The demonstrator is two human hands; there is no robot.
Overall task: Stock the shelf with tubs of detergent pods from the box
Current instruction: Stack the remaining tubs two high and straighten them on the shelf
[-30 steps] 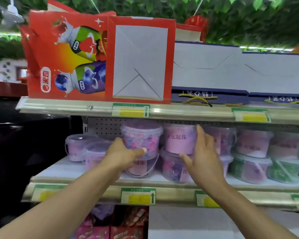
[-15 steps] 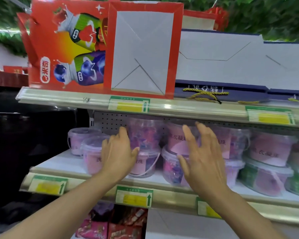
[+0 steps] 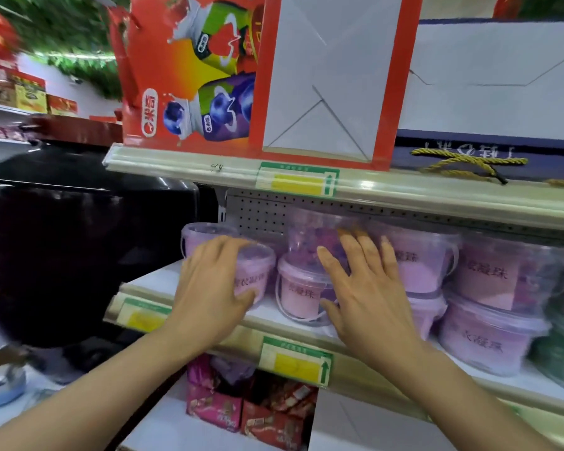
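Observation:
Clear tubs of pink and purple detergent pods stand on the white shelf board (image 3: 153,283), some stacked two high. My left hand (image 3: 214,284) curls around the front-left tub (image 3: 254,278), fingers over its lid and thumb on its front. My right hand (image 3: 367,288) is spread flat against the middle stack, covering part of the upper tub (image 3: 310,236) and the lower tub (image 3: 298,296). Another tub (image 3: 199,234) sits behind at the left. Further tubs (image 3: 485,343) fill the shelf to the right. No box of tubs is in view.
A red carton (image 3: 189,76) and a blue-and-white gift box (image 3: 489,92) stand on the upper shelf close overhead. A big black jar (image 3: 79,249) bulges at the left of the shelf end. Pink snack packets (image 3: 215,408) sit on the shelf below. A green tub (image 3: 554,353) is at the far right.
My view has moved closer and to the right. My left hand slid left from the middle stack onto the front-left tub. My right hand stays spread, now lying against the middle stack.

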